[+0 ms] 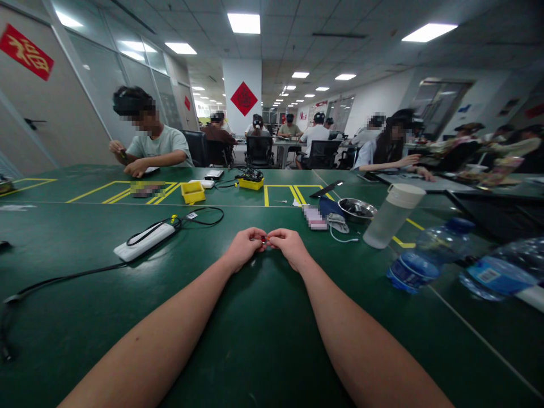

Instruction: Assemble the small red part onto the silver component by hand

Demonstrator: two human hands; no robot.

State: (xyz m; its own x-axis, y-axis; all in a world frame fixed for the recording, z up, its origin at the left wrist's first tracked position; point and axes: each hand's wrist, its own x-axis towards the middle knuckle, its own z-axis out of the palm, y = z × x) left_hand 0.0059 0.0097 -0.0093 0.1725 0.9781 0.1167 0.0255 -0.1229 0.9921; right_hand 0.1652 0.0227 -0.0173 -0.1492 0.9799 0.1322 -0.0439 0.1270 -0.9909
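Observation:
My left hand (246,247) and my right hand (289,247) meet at the middle of the green table (263,340), fingertips pinched together. Between them is a tiny red and dark object (264,240), too small for me to make out its kind. Both hands appear to grip it, one from each side. The fingers cover most of it. Left of my hands lies a white power bank (144,242) with a black cable (204,222) looped over it.
To the right stand a frosted bottle (389,218), a metal bowl (357,208) and plastic water bottles (425,258). A pixelated phone (315,217) lies ahead. Yellow trays (192,192) sit farther back. A person (155,136) works across the table at left, another (389,147) at right.

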